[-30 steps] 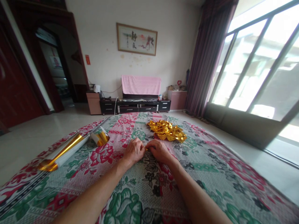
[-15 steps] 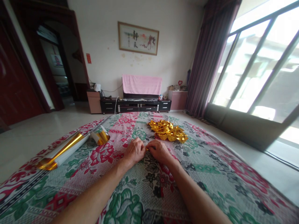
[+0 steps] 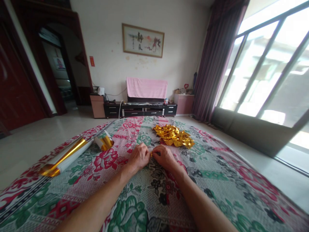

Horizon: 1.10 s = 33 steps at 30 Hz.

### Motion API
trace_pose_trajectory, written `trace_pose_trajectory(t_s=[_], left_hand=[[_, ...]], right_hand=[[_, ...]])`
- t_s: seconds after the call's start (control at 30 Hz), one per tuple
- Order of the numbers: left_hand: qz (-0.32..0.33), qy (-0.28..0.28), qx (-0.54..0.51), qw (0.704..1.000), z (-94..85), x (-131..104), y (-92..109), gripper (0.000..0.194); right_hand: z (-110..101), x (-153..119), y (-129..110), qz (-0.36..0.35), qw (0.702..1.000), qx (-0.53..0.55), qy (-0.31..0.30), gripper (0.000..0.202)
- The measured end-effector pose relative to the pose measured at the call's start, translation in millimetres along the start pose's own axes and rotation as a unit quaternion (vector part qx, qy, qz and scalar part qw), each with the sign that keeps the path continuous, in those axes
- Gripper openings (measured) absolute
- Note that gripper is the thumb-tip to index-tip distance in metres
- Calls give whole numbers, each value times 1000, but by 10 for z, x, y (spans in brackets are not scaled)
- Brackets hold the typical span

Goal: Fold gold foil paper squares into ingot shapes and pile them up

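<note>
The patterned woven cloth (image 3: 214,154) in front of me, grey with red, green and black flowers, curves away to a rounded far edge, with pale, glossy floor (image 3: 26,141) beyond it. On my right the cloth runs in a broad sweep to its border; on my left, near the other border, lies a long, loose roll of white-backed gold foil (image 3: 72,153), its near end flared, with a short curled piece of gold-and-white foil (image 3: 105,142) just past its far end. Ahead and slightly right sits a heap of crinkled, shiny gold foil shapes (image 3: 173,135), pointed and creased, catching the window light. My left hand (image 3: 139,154) and right hand (image 3: 164,154) face each other low over the cloth, fingers curled in, both pinching a tiny gold foil piece (image 3: 151,154) between them (my knuckles hide most of it, so I can't tell its shape). The heap lies just beyond my right hand, apart from it.
</note>
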<state>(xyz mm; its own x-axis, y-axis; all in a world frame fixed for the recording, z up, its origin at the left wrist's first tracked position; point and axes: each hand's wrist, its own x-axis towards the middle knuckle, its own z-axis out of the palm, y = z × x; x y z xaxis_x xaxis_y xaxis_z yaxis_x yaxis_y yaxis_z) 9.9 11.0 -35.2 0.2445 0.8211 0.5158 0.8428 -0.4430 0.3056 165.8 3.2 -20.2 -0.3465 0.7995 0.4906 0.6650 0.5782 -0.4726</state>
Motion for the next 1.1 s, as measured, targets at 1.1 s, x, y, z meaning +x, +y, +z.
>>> trace_pose_trajectory(t_s=[1.1], left_hand=[[1, -12, -35, 999, -46, -14, -20, 11]], right_hand=[[3, -2, -20, 4, 1000, -10, 0, 19]])
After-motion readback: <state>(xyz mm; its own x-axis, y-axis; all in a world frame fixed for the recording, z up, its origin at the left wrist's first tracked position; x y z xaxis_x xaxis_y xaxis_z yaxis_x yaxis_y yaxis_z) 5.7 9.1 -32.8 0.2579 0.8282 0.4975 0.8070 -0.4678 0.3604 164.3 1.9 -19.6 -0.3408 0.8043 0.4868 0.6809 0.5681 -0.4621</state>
